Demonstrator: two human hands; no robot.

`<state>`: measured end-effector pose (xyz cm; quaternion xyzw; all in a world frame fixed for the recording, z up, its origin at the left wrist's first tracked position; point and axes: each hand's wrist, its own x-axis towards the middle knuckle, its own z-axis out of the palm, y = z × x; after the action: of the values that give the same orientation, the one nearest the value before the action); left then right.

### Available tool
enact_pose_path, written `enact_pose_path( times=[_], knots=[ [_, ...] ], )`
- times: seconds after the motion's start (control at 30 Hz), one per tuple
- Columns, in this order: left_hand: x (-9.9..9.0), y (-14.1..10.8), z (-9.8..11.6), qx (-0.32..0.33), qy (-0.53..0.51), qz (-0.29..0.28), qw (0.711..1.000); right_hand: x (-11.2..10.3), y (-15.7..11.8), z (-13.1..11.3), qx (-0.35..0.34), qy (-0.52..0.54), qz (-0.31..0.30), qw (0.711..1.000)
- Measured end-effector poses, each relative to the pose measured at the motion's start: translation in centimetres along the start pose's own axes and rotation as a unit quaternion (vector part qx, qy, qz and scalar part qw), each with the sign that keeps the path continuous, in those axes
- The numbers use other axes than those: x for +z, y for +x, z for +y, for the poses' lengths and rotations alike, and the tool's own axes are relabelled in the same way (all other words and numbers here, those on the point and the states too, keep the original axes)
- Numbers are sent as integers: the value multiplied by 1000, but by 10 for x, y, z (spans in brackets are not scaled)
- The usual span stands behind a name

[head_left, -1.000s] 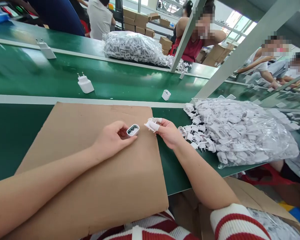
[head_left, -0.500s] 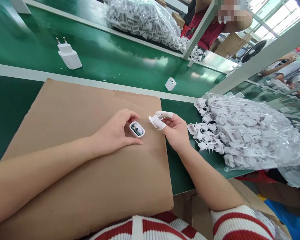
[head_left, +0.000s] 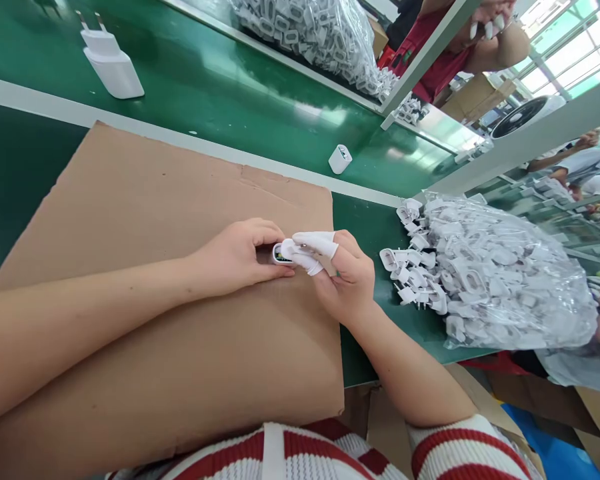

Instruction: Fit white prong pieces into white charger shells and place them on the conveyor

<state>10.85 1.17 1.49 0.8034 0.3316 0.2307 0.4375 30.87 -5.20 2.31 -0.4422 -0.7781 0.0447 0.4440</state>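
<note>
My left hand [head_left: 240,259] grips a white charger housing [head_left: 278,256] between thumb and fingers, over the cardboard sheet [head_left: 220,353]. Its open end faces right, and a green circuit board shows inside. White finger covers are on the thumb and forefinger of my right hand [head_left: 349,275]. These fingers pinch a white plug cap [head_left: 289,249] with metal pins, mostly hidden by them. The cap is right at the housing's open end; whether it sits inside the rim I cannot tell.
A plastic bag of white plug caps [head_left: 510,273] lies at the right, with loose caps [head_left: 413,267] spilling out. Beyond the cardboard stand a complete charger [head_left: 113,65] and another housing [head_left: 340,159]. Another bag [head_left: 310,33] and a co-worker [head_left: 435,60] are across the bench.
My right hand has moved left, bringing the plug cap against the housing's open end. My left hand has shifted slightly right and closed more around the housing. The view has tilted a little.
</note>
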Motion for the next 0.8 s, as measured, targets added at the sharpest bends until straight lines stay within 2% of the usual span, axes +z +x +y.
enact_pose_path(
  times=[0.2, 0.43, 0.63, 0.8],
  knots=[
    [-1, 0, -3, 18, -5, 7, 1000, 3, 1, 2, -35, -23, -44, 998],
    [2, -1, -6, 28, 0, 11, 1000, -1, 8, -6, -28, -126, -86, 988],
    [2, -1, -3, 11, 8, 18, 1000, -4, 17, -9, 27, -148, -149, 977],
    [2, -3, 0, 4, 25, 25, 999, 4, 8, -8, 101, -109, -132, 980]
  ],
)
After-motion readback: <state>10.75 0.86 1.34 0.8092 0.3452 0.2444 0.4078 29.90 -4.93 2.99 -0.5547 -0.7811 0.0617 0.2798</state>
